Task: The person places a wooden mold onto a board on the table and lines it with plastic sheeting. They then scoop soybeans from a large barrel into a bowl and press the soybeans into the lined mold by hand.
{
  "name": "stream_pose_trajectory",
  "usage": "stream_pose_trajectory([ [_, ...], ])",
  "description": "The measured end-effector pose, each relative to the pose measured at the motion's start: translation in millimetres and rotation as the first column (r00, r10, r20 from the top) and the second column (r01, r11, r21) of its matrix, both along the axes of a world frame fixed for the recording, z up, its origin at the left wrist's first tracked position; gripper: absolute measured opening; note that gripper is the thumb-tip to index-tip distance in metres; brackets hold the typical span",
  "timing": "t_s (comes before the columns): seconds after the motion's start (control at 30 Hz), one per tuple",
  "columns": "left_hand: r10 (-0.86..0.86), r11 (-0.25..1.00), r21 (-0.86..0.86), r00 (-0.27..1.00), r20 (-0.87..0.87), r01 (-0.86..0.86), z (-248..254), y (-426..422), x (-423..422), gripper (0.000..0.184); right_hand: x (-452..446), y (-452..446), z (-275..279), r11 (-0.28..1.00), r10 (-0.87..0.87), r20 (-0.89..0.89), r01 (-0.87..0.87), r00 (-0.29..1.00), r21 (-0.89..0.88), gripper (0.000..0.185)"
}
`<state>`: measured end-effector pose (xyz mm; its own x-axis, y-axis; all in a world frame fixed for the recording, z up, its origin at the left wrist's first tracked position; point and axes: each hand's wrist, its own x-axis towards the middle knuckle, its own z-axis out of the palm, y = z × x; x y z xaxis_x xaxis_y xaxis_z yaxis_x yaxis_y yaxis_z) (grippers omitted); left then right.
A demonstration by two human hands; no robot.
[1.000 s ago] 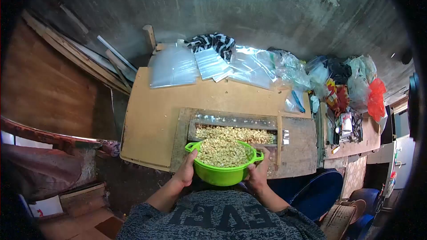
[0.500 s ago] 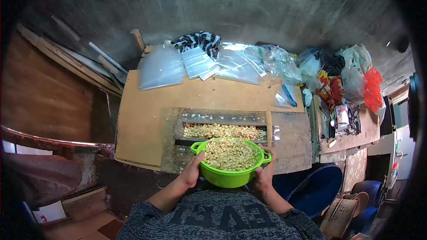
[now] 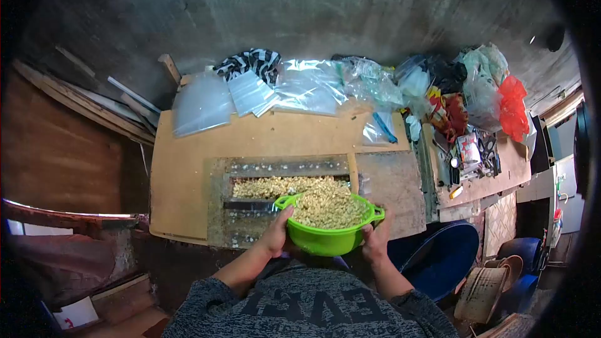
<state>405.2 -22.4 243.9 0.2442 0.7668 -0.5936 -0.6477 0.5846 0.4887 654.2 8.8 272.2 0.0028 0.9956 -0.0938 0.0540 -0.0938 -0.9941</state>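
A green plastic basin (image 3: 325,242) with two loop handles is held in front of me, full of pale yellow bean-like pieces (image 3: 328,208). My left hand (image 3: 275,233) grips its left side just below the handle. At the right side, my right hand (image 3: 375,238) holds the basin beneath the other handle. Beyond it lies a long wooden trough (image 3: 288,166) with more of these pieces (image 3: 275,186) inside. The basin's far rim overlaps the trough's right end in view, and the heap there visually meets the trough's contents.
Clear plastic sheets (image 3: 201,105) and bags lie along the back of the wooden table (image 3: 181,181). A blue-handled tool (image 3: 384,128) rests at the back right. Scissors and small items sit on a side table (image 3: 476,181). A large blue tub (image 3: 447,260) stands below right.
The basin, in both hands, has shifted right along the trough toward its right end. It appears tipped slightly away from me. The whole view has turned a little.
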Motion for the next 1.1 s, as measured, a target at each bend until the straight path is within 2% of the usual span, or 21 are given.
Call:
stream_pose_trajectory([
  [0.07, 0.011, 1.0, -0.008, 1.0, 0.023, -0.011, -4.9, -1.9, 4.0, 0.058, 8.4, -4.5, -19.1, 1.0, -0.004, -0.008, 0.004, 1.0, -0.009, 0.107],
  [0.2, 0.024, 1.0, 0.007, 1.0, 0.011, -0.024, -9.4, -16.7, 2.0, 0.056, 5.5, -10.9, -13.6, 0.999, 0.048, -0.091, -0.049, 0.995, -0.006, 0.109],
  [0.27, 0.056, 0.996, -0.073, 0.988, 0.144, -0.046, -1.2, -26.7, -3.4, 0.052, 4.9, -19.3, -16.3, 0.996, 0.086, -0.069, -0.087, 0.994, -0.011, 0.111],
  [0.3, 0.065, 0.996, -0.075, 0.988, 0.14, -0.055, -2.6, -32.1, -7.1, 0.052, 2.9, -22.7, -19.3, 0.995, 0.095, -0.072, -0.096, 0.993, -0.012, 0.111],
  [0.37, 0.085, 0.996, -0.001, 0.988, 0.126, -0.086, -11.2, -45.5, -17.1, 0.047, -3.9, -26.0, -26.2, 0.994, 0.101, -0.211, -0.107, 0.972, -0.02, 0.111],
  [0.4, 0.104, 0.994, -0.026, 0.985, 0.139, -0.102, -10.2, -50.4, -22.6, 0.047, -4.3, -24.3, -26.5, 0.992, 0.115, -0.216, -0.122, 0.97, -0.018, 0.111],
  [0.43, 0.119, 0.993, -0.025, 0.984, 0.135, -0.116, -8.3, -56.0, -26.7, 0.047, -1.9, -21.9, -26.3, 0.983, 0.18, -0.217, -0.184, 0.96, 0.002, 0.102],
  [0.47, 0.118, 0.99, 0.071, 0.991, 0.058, -0.122, -5.4, -62.5, -31.5, 0.049, -2.4, -20.0, -26.1, 0.969, 0.244, -0.215, -0.244, 0.946, 0.024, 0.092],
  [0.5, 0.123, 0.979, 0.167, 0.992, -0.02, -0.118, 1.5, -66.3, -35.7, 0.05, -7.0, -16.8, -22.7, 0.966, 0.257, -0.218, -0.257, 0.941, 0.029, 0.092],
  [0.53, 0.161, 0.967, 0.213, 0.984, -0.073, -0.142, 3.0, -70.9, -40.0, 0.056, -12.8, -11.4, -17.0, 0.968, 0.23, 0.045, -0.233, 0.972, 0.093, 0.079],
  [0.57, 0.172, 0.965, 0.215, 0.982, -0.076, -0.152, 6.8, -75.6, -44.5, 0.056, -19.1, -6.5, -10.7, 0.961, 0.167, 0.302, -0.223, 0.939, 0.162, 0.065],
  [0.6, 0.196, 0.952, 0.264, 0.97, -0.146, -0.153, 12.1, -80.6, -49.0, 0.06, -31.9, -4.8, -4.9, 0.953, 0.166, 0.305, -0.232, 0.938, 0.194, 0.046],
  [0.63, 0.22, 0.938, 0.312, 0.952, -0.212, -0.147, 16.9, -84.9, -52.7, 0.064, -46.6, -1.3, 7.3, 0.951, 0.172, 0.305, -0.238, 0.937, 0.195, 0.046],
  [0.7, 0.265, 0.916, 0.367, 0.934, -0.242, -0.165, 23.5, -92.2, -58.9, 0.065, -79.1, 4.2, 35.5, 0.89, 0.429, 0.189, -0.449, 0.883, 0.08, 0.04],
  [0.77, 0.305, 0.895, 0.42, 0.89, -0.339, -0.147, 27.6, -102.1, -68.6, 0.064, -114.0, -4.0, 34.8, 0.872, 0.482, 0.153, -0.489, 0.863, 0.008, 0.042],
  [0.83, 0.273, 0.91, 0.39, 0.908, -0.319, -0.137, 20.1, -117.8, -80.2, 0.066, -146.8, -10.6, 11.5, 0.756, 0.646, 0.128, -0.609, 0.752, -0.24, 0.054],
  [0.87, 0.282, 0.917, 0.375, 0.884, -0.374, -0.134, 20.7, -123.2, -82.8, 0.061, -160.5, -14.1, 6.9, 0.757, 0.646, 0.13, -0.608, 0.752, -0.239, 0.054],
  [0.93, 0.316, 0.919, 0.359, 0.845, -0.431, -0.16, 15.8, -134.4, -90.1, 0.055, -186.4, -17.6, 2.1, 0.588, 0.8, 0.169, -0.693, 0.576, -0.418, 0.061],
  [1.03, 0.36, 0.919, 0.323, 0.812, -0.459, -0.225, 14.3, -149.1, -105.4, 0.055, -210.7, -34.4, -27.8, 0.546, 0.834, 0.14, -0.763, 0.534, -0.346, 0.058],
  [1.07, 0.399, 0.897, 0.367, 0.807, -0.434, -0.246, 17.4, -151.1, -108.5, 0.058, -221.6, -35.8, -44.5, 0.459, 0.885, 0.131, -0.794, 0.446, -0.399, 0.058],
  [1.1, 0.404, 0.896, 0.366, 0.805, -0.435, -0.252, 24.0, -151.5, -110.5, 0.058, -229.7, -41.0, -42.1, 0.454, 0.888, 0.13, -0.797, 0.441, -0.399, 0.058],
])
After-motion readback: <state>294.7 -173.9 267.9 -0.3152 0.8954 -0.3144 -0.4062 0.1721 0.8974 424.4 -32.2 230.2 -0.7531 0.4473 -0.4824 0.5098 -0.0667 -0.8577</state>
